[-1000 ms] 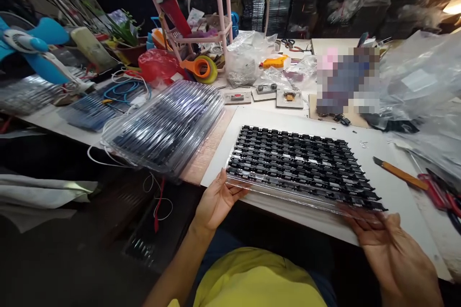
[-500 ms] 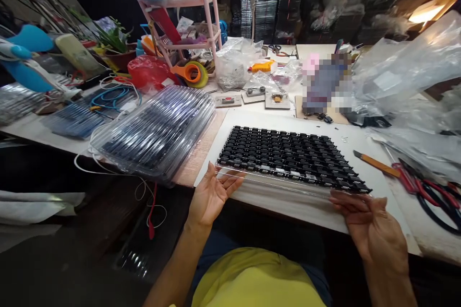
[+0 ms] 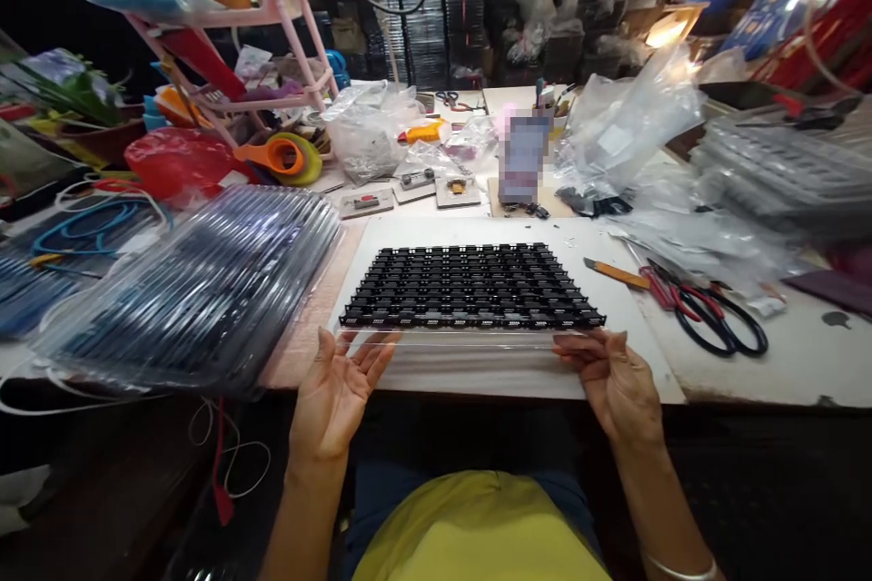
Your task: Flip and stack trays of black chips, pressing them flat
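Between my hands is a clear plastic tray filled with rows of small black parts. My left hand is closed on its near left corner, thumb above and fingers under the edge. At the near right corner my right hand grips the same tray, fingers beneath it. The tray is over a white sheet on the table; whether its far side rests there I cannot tell.
Left of the tray lies a stack of clear plastic trays. A cutter knife and scissors lie to the right. Behind are small metal fixtures, plastic bags and a pink shelf.
My view has swung to the right, so the bench items appear further left. The tray, slanted before, now sits squarer to me, still held by both hands.
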`<state>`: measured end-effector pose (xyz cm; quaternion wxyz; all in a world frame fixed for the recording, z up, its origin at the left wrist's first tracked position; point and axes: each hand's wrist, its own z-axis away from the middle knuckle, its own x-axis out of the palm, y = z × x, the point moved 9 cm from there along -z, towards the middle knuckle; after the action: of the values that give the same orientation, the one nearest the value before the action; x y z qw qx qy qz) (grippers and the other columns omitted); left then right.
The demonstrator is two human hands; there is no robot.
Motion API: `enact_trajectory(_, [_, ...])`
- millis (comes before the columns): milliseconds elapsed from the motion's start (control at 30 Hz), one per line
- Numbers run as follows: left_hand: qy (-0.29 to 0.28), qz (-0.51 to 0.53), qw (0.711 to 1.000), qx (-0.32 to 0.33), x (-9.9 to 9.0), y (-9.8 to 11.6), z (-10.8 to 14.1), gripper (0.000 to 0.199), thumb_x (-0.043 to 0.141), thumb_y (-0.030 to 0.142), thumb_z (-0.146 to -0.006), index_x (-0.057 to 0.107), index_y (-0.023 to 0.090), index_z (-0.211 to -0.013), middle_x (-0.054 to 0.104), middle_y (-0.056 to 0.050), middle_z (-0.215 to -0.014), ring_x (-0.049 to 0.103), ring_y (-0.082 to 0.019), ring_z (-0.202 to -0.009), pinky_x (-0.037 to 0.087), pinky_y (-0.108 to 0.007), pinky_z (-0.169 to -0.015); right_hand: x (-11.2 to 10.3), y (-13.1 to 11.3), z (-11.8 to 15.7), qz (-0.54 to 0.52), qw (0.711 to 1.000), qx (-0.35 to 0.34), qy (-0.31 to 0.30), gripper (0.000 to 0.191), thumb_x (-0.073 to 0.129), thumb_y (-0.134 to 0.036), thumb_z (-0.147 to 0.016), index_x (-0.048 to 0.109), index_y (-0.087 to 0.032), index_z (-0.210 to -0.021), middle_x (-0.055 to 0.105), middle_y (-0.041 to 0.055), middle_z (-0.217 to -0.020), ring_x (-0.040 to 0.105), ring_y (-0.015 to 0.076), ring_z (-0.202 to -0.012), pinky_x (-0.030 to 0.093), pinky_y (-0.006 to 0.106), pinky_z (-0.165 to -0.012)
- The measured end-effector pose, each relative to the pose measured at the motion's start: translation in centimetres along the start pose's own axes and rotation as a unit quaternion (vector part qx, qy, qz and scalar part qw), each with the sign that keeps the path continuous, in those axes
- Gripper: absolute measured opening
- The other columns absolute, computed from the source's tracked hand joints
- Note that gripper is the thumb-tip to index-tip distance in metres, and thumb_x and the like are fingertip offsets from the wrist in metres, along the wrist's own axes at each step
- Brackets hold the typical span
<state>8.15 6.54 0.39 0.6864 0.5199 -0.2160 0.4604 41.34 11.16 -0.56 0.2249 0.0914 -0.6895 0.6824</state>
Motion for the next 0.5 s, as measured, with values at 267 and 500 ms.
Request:
enact_trajectory(267, [0.033,-0.007,0.999,-0.001,-0.79,0.04,-0.18,0.039,0.037,0.042,-0.095,0.062,0.012,-0.090,0.066,-0.021,-0.108,0.050,-0.035,-0.117,0.058,-0.036,-0.074,0.33,-0.03,-0.08,-0.009,1.000,-0.008,-0.008,0.035,0.064,-0.054,-0.079,0.068,-0.019,-0.079,0.072,0.0060,-0.073,0.068,0.0196,-0.066,0.053,0.030,-0.059])
enact_trajectory(500, [0.048,-0.030,0.998,0.013,-0.92,0.28,-0.08,0.033,0.041,0.038,-0.094,0.061,0.013,-0.094,0.066,-0.021,-0.108,0.051,-0.035,-0.116,0.059,-0.034,-0.074,0.36,0.19,-0.02,-0.012,1.000,0.007,-0.010,0.035,0.061,-0.054,-0.081,0.067,-0.019,-0.081,0.071,0.0054,-0.074,0.067,0.0197,-0.067,0.053,0.032,-0.062])
